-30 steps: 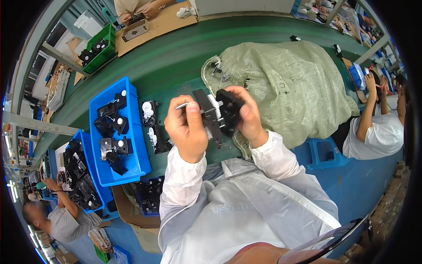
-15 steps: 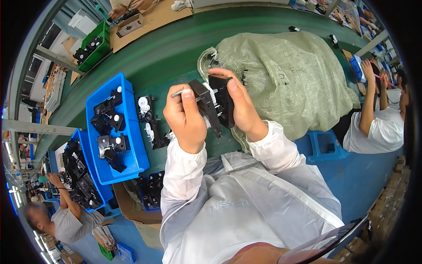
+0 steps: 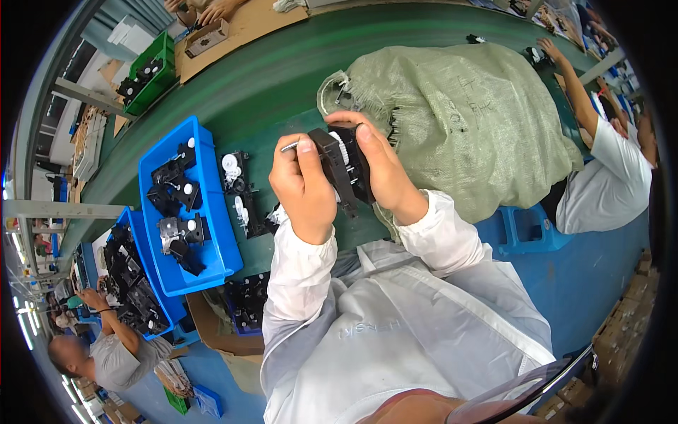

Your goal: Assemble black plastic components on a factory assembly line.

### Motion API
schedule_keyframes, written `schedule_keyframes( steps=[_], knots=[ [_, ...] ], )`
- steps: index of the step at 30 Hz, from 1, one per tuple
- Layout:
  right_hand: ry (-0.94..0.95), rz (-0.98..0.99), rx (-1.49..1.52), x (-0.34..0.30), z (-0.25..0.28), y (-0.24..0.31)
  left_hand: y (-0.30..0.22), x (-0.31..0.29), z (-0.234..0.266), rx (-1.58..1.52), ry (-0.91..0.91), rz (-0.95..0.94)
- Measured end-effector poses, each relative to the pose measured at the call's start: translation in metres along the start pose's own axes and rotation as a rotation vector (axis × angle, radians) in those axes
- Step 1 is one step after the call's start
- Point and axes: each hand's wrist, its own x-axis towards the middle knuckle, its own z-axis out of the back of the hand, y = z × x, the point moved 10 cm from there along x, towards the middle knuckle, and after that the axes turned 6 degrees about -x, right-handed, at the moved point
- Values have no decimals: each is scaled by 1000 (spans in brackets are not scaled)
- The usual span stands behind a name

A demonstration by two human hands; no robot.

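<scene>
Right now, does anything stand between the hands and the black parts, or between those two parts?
Nothing visible separates the left hand or right hand from the black parts; a white toothed piece shows between those parts.

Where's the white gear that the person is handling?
In the head view, above centre, the white gear shows between two black plastic parts held by the left hand and right hand, near the green woven sack.

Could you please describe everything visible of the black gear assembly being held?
The black gear assembly looks plastic: two close-set parts with a white toothed gear between. The left hand holds one part, the right hand the other, tilted over the green worktop. A metal rod by the left thumb may be attached.
</scene>
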Motion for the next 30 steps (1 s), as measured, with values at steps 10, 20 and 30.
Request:
schedule_keyframes(
  steps=[10, 20, 30],
  knots=[
    [43, -17, -87, 1, -6, -7, 22, 2, 7, -100, -32, 90],
    [-57, 41, -196, -1, 2, -1, 33, -7, 9, -176, -76, 165],
    [20, -25, -145, -2, -6, -12, 20, -12, 12, -64, -81, 95]
  ],
)
